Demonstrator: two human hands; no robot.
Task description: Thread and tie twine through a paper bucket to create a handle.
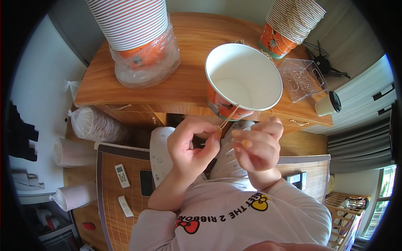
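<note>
A large paper bucket [234,83], white inside with an orange printed outside, stands at the front edge of the wooden table, tilted slightly toward me. A thin tan string [230,116] runs from just under its rim down to my left hand [194,144], whose thumb and forefinger pinch it. Beside it, below the bucket's right side, my right hand [261,146] is raised with its fingers curled in. Whatever those fingers hold, if anything, is too small to make out. Another short bit of string shows at the bucket's right, above that hand.
On the table [192,62], a tall bucket stack [134,37] in plastic wrap stands left. A string-draped bucket stack [289,29], a clear plastic box [303,79] and a lidded cup [328,103] are right. Bagged stacks [98,123] lie lower left; a remote [122,175] rests beside me.
</note>
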